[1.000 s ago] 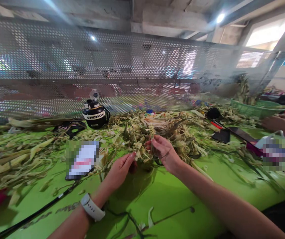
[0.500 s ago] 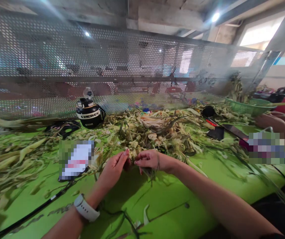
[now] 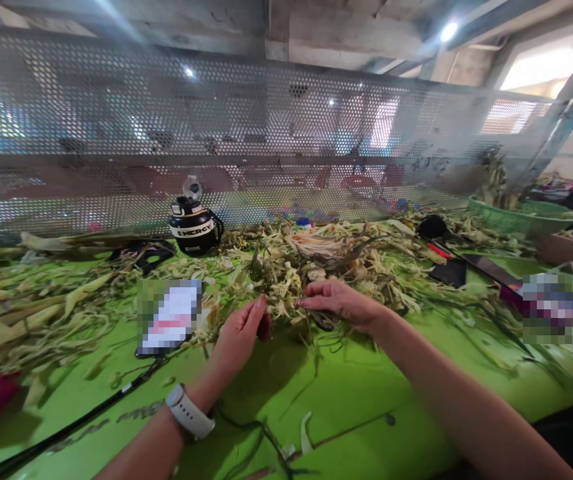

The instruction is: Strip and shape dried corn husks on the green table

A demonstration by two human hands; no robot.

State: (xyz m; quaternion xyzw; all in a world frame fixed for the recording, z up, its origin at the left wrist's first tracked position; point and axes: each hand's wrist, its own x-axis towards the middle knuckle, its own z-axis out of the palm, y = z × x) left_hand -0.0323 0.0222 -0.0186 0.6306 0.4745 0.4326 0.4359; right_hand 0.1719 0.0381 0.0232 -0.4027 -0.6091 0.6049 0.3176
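A heap of pale, dry plant strips that look like corn husks [image 3: 286, 283] lies before me. My left hand [image 3: 239, 337], with a pale watch [image 3: 190, 412] on its wrist, is at the heap's near left edge. Its thumb and fingers are pinched together; what they hold, if anything, is too small to make out. My right hand [image 3: 344, 305] reaches into the heap from the right, its fingers stretched over the husks and apart from my left hand. Beneath it lies a dark looped strand [image 3: 324, 321]. A phone [image 3: 169, 319] with a blurred screen rests left of my left hand.
Husks are strewn over the green table [image 3: 366, 413]. A black bottle marked ENERGY [image 3: 194, 230] stands behind the phone, before a perforated metal screen [image 3: 266, 133]. At right are a green basin [image 3: 511, 217], a dark flat case [image 3: 491, 272] and another person's hand [image 3: 569, 250].
My right hand has moved right and away from my left hand, onto the husks. The left hand stays pinched. The whole view has shifted slightly, with objects appearing further right.
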